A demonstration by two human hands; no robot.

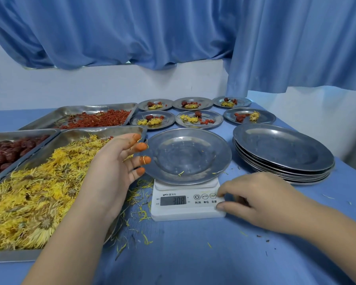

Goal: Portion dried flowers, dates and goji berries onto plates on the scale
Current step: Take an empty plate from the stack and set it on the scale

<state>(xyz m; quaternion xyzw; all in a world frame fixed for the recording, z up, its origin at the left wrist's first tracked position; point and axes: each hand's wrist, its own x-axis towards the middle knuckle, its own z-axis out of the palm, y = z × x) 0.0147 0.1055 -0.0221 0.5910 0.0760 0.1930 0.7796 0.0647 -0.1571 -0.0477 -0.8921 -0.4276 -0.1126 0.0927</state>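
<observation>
A nearly bare steel plate (186, 156) with a few stray petals sits on the white scale (185, 204), whose display reads 30.8. My left hand (119, 159) hovers open between the plate's left rim and the tray of yellow dried flowers (35, 194), its fingertips stained orange. My right hand (259, 200) rests at the scale's right corner, a fingertip at the rightmost button and the thumb on the front edge. A tray of dark red dates (12, 151) lies at the far left. Behind it stands a tray of goji berries (97, 119).
Several filled plates (197, 119) stand in two rows behind the scale. A stack of bare plates (284, 153) sits to the right. Loose petals (140, 204) litter the blue table left of the scale. Blue curtains (173, 31) hang behind the table.
</observation>
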